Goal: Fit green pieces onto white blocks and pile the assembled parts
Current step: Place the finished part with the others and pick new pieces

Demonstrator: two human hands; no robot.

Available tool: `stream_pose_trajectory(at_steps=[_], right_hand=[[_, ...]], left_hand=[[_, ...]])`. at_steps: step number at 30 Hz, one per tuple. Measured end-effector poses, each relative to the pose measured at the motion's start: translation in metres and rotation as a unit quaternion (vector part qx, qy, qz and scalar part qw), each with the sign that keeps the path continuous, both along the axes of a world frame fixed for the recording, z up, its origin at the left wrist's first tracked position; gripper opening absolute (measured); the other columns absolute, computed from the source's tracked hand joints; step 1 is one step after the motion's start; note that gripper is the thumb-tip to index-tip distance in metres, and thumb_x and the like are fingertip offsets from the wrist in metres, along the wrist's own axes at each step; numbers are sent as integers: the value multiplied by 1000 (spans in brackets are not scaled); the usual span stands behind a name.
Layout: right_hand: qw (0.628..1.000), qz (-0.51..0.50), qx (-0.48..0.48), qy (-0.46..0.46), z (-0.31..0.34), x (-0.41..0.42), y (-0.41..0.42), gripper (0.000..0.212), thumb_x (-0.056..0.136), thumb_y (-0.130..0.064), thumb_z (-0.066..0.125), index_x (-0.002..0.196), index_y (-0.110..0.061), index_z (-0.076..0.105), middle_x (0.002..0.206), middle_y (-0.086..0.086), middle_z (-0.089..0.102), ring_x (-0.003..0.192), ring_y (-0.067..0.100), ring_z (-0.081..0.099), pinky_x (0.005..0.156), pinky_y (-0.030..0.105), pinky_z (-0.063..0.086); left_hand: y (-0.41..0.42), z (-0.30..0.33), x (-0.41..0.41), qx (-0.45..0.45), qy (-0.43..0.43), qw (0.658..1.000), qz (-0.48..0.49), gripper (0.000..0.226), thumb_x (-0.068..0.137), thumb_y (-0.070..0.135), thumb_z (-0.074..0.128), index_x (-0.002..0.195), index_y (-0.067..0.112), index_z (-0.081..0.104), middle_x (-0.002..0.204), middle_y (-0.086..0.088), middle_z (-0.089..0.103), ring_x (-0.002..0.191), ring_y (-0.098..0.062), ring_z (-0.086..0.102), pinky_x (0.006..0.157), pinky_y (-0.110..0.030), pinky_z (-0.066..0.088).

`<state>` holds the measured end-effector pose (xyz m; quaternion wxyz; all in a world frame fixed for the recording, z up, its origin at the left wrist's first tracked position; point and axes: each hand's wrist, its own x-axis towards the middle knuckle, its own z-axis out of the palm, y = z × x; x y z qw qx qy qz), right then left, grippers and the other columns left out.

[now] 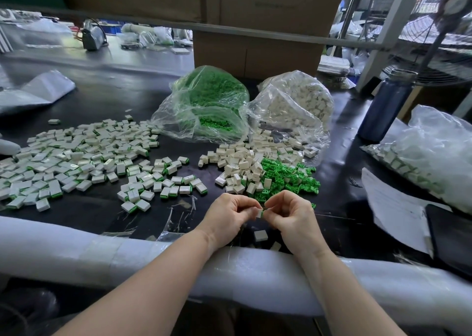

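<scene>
My left hand (227, 214) and my right hand (290, 214) meet near the table's front edge, fingers curled. Between their fingertips sits a small white block (259, 213) with a green piece (263, 210) at its right end; both hands pinch it. Just beyond the hands lie a heap of loose white blocks (245, 164) and a heap of loose green pieces (283, 177). A wide spread of assembled white-and-green parts (76, 157) covers the table to the left. Below my hands lies a single white block (260, 235).
Two clear bags stand behind the heaps, one of green pieces (212, 103) and one of white blocks (296, 103). A blue bottle (385, 106), another bag of parts (429, 157) and papers (398, 208) are at the right. White foam padding (76, 249) lines the front edge.
</scene>
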<state>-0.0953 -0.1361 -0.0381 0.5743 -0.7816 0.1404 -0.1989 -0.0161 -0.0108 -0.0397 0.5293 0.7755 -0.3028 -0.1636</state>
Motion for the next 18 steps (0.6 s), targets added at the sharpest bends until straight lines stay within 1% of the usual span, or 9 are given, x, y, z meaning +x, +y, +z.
stream_pose_trajectory(at_steps=[3, 11, 18], right_hand=[[1000, 4, 2, 5, -1, -1, -1, 24, 73, 8, 70, 69, -13, 60, 59, 3, 58, 54, 9, 52, 51, 18, 45], [1000, 12, 2, 10, -2, -1, -2, 27, 71, 9, 72, 66, -15, 60, 60, -2, 60, 55, 4, 54, 53, 18, 47], [1000, 21, 6, 9, -2, -2, -3, 26, 71, 8, 72, 67, -15, 60, 61, 0, 61, 57, 7, 55, 55, 19, 48]], left_hand=[[-1, 0, 0, 14, -9, 1000, -5, 9, 87, 12, 63, 90, 14, 72, 68, 14, 62, 61, 4, 52, 72, -14, 42], [-1, 0, 0, 16, -26, 999, -11, 9, 86, 10, 64, 87, 13, 72, 67, 14, 60, 63, 2, 53, 74, -17, 43], [0, 0, 0, 15, -35, 999, -26, 9, 86, 9, 64, 88, 11, 72, 67, 15, 59, 64, 3, 54, 73, -15, 42]])
